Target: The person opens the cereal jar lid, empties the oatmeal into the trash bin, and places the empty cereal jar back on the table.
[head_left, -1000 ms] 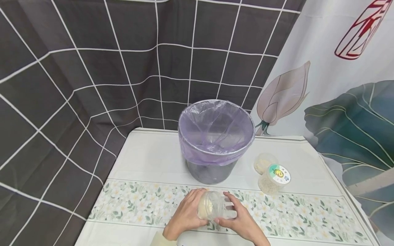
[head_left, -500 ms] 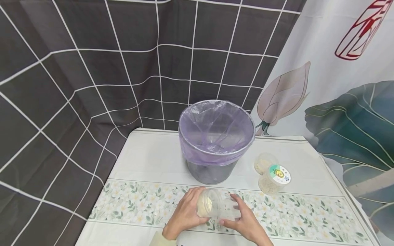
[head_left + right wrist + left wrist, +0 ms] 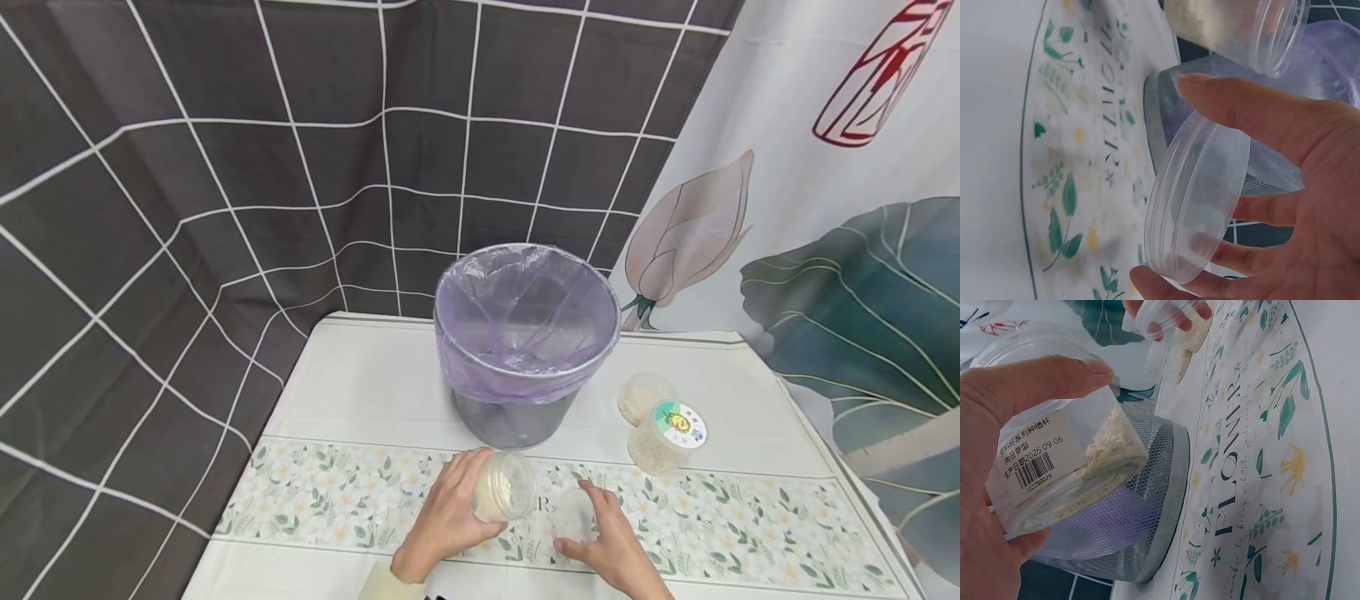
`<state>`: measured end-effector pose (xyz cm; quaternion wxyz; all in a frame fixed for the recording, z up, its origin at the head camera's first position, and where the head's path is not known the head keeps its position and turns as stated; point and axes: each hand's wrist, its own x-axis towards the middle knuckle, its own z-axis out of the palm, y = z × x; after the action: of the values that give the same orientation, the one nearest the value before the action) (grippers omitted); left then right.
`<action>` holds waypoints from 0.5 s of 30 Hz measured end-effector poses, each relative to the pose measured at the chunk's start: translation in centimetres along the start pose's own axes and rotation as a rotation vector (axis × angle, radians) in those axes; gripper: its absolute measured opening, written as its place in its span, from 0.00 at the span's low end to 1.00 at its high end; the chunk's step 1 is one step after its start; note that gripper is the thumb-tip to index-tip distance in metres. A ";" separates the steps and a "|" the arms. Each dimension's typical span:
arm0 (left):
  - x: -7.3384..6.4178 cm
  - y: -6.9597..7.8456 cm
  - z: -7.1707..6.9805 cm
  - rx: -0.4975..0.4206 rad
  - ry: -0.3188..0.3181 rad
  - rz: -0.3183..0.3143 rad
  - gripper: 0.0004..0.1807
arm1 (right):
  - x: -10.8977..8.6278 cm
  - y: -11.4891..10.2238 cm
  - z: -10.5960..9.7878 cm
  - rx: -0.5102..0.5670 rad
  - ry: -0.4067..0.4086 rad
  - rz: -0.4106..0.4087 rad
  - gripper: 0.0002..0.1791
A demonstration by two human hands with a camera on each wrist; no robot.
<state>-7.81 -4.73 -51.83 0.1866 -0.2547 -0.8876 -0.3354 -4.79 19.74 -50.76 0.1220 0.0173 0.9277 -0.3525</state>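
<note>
My left hand (image 3: 448,517) grips a clear plastic jar (image 3: 497,490), tilted with its mouth toward the right. Pale, crumbly flakes lie inside it, and in the left wrist view its side carries a printed barcode label (image 3: 1041,456). To the right, my right hand (image 3: 611,542) holds a clear round screw lid (image 3: 576,515). The right wrist view shows this lid (image 3: 1194,200) on edge between the thumb and the fingers. Jar and lid are apart, and the jar's mouth is uncovered.
A mesh bin (image 3: 510,421) lined with a purple bag (image 3: 525,387) stands behind the hands. At its right are a jar with a green and white label (image 3: 681,423) and a clear tub of pale flakes (image 3: 645,393). A floral band (image 3: 322,492) crosses the white tablecloth.
My right hand has drawn the lid off to the right, away from the jar, opening a gap between them. My left hand keeps the jar and has shifted slightly left.
</note>
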 end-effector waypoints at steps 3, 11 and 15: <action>0.0 0.0 0.0 -0.001 0.006 0.006 0.52 | 0.0 0.4 0.0 -0.016 0.008 0.009 0.52; 0.1 -0.2 -0.3 0.013 0.026 0.027 0.54 | 0.4 1.4 0.1 -0.062 0.024 0.028 0.53; 0.1 -0.2 -0.5 0.020 0.033 0.028 0.54 | 0.7 1.9 0.2 -0.080 0.008 0.073 0.54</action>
<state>-7.95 -5.14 -51.54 0.2083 -0.2597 -0.8841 -0.3280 -5.21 20.99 -52.30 0.1318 0.0474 0.9403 -0.3102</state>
